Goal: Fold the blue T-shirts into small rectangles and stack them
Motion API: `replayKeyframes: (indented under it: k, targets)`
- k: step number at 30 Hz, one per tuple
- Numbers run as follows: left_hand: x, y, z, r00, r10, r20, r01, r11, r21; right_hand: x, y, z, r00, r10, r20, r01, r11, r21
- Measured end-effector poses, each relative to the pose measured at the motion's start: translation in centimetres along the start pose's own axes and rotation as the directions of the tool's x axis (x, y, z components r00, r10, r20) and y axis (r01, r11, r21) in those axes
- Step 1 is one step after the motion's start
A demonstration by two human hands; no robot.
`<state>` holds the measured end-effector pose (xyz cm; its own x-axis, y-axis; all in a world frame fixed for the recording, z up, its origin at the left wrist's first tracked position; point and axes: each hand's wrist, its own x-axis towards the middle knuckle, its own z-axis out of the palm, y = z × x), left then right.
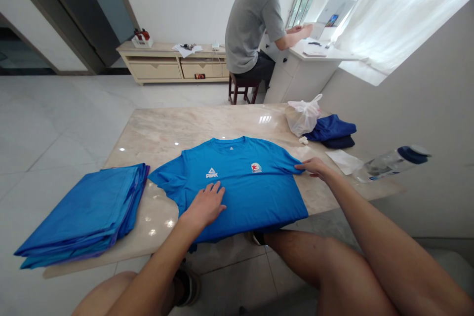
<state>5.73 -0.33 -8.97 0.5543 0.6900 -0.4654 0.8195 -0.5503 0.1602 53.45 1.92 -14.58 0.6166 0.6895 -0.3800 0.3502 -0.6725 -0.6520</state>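
A blue T-shirt [240, 192] lies front side up on the marble-look table, its collar at the far side and its lower part hanging over the near edge. White PEAK lettering and a red-and-white badge show on its chest. My left hand [208, 202] rests flat on the shirt below the lettering, fingers spread. At the right, my right hand [313, 167] pinches the end of the shirt's sleeve between thumb and fingers. The other sleeve lies out to the left, somewhat creased.
A stack of folded blue cloth [85, 207] overhangs the left of the table [166, 123]. At right are a white plastic bag [303, 116], dark blue fabric [331, 129], paper [344, 162] and a clear bottle [388, 164]. Beyond, a person [248, 19] sits at a desk.
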Motion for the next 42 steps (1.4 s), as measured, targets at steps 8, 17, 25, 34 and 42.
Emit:
replayKeyframes:
  k: [8, 17, 25, 34, 42]
  targets:
    - [0.1, -0.2, 0.6, 0.999, 0.007, -0.041, -0.006, 1.0, 0.028, -0.5, -0.8, 2.2, 0.99, -0.071, -0.125, 0.021, 0.931, -0.364]
    - [0.2, -0.2, 0.4, 0.999, 0.004, -0.05, -0.002, 0.999, 0.038, 0.0, -1.3, 1.9, 0.984, -0.161, -0.081, 0.104, 0.875, -0.472]
    - [0.4, -0.3, 0.4, 1.0, 0.009, -0.02, -0.008, 0.999, 0.053, -1.1, -0.6, -0.4, 0.882, -0.28, -0.38, 0.108, 0.903, -0.415]
    - [0.5, -0.6, 0.7, 0.999, 0.025, -0.044, -0.023, 0.999, 0.045, -1.0, 0.4, 2.7, 0.946, -0.052, -0.32, -0.039, 0.962, -0.27]
    - [0.5, -1.1, 1.3, 0.997, 0.027, -0.07, -0.027, 1.0, 0.006, -0.7, -1.8, 1.9, 0.931, -0.098, -0.351, 0.07, 0.993, -0.093]
